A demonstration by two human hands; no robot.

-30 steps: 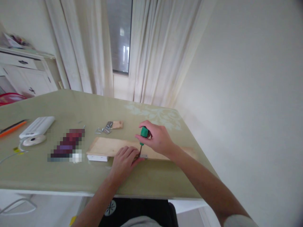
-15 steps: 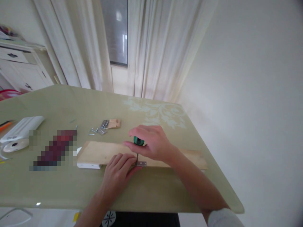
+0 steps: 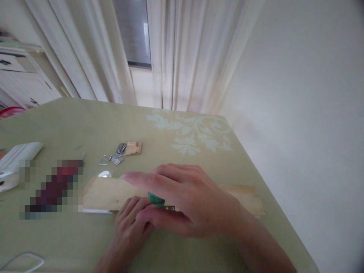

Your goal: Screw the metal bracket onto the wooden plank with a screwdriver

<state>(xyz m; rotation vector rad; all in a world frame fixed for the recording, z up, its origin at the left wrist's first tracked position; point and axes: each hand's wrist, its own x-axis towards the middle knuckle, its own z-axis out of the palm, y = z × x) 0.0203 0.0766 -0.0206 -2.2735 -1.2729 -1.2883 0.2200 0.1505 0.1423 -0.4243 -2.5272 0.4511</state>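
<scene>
My right hand is around the green handle of a screwdriver, held upright, with thumb and index finger stretched out loosely on either side of it. My left hand rests on the front edge of a pale wooden board, its fingers bent and pressed around one end of a small metal plate with holes. The plate lies at the board's front edge, partly covered by both hands. The screwdriver's shaft and tip are hidden.
Small metal plates and pins lie beside a little wooden block behind the board. Left are a pixelated dark red item and a white device. A white object sits under the board's left end. The green table meets curtains behind.
My right hand has come nearer the camera and turned, its thumb and index finger now stretched further past the handle. My left hand stays at the plate. The view has shifted slightly.
</scene>
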